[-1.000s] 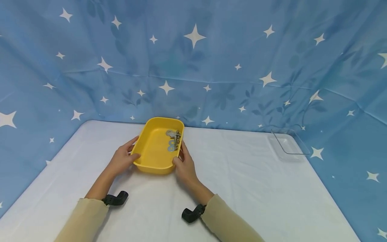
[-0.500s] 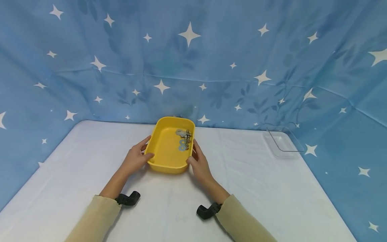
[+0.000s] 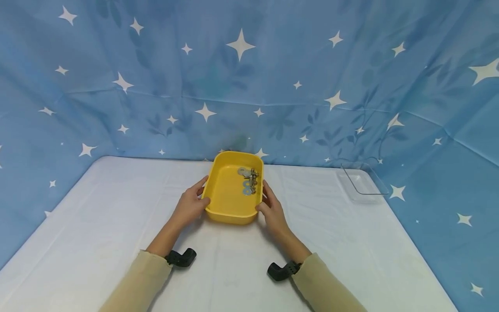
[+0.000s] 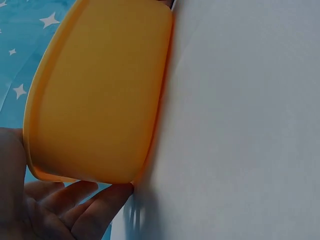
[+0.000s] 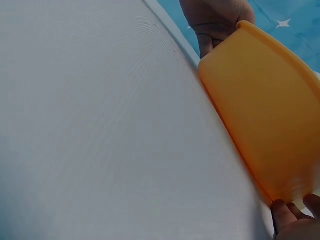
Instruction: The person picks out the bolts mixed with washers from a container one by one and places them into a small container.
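Observation:
A yellow plastic tray (image 3: 226,195) is held between both hands at the middle of the white table, towards its back edge. My left hand (image 3: 189,207) grips the left wall, thumb over the rim and fingers on the outside. On the opposite wall my right hand (image 3: 274,214) has the same kind of grip. Inside the tray, along its right side, lie several flat washers (image 3: 247,191) and a small heap of metal bolts (image 3: 252,180). Both wrist views show the tray's outer wall (image 4: 95,100) close above the cloth; whether its base touches is hard to tell.
A clear plastic box (image 3: 358,190) stands at the table's back right corner. White cloth covers the table (image 3: 335,247). Behind it hangs a blue curtain (image 3: 273,78) with white stars. Each wrist wears a black camera mount (image 3: 182,258).
Both hands have moved the yellow tray rightward across the table, its washers and bolts staying along the right side. The head view has turned slightly right. The clear box stays at its corner.

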A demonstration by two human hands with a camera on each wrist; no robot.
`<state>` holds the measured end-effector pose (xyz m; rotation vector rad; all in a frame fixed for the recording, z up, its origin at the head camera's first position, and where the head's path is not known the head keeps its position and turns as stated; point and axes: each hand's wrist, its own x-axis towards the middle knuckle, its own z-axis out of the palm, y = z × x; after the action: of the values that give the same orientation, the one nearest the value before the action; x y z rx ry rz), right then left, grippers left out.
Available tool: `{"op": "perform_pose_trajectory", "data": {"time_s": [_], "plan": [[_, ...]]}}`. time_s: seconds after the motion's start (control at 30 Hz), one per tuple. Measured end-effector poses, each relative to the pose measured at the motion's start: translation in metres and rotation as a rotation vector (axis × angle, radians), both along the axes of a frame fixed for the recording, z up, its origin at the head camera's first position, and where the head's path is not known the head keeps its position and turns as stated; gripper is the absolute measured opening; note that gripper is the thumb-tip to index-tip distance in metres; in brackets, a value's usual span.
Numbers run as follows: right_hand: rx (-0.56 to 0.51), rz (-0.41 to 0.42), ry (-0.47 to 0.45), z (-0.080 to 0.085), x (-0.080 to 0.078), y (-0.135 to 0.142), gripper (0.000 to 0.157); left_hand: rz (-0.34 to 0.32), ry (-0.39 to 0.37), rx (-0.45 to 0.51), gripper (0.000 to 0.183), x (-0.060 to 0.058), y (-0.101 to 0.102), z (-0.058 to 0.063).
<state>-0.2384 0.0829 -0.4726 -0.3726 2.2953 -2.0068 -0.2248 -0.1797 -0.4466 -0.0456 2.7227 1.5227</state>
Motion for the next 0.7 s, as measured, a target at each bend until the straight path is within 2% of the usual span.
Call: {"op": "perform_pose_trajectory", "data": {"time_s": [0.33,0.5,0.7], "plan": [[-0.078,-0.007,0.019,0.002,-0.001,0.004,0.08,0.033,0.004,0.057,0.073,-0.003,0.008,-0.001],[-0.098,-0.036,0.021,0.001,0.0,0.009,0.074,0.029,0.016,0.131,0.073,-0.005,0.017,-0.003],[-0.167,-0.081,-0.006,0.003,0.003,0.017,0.065,0.049,0.037,0.16,0.072,-0.007,0.031,0.0]]}}
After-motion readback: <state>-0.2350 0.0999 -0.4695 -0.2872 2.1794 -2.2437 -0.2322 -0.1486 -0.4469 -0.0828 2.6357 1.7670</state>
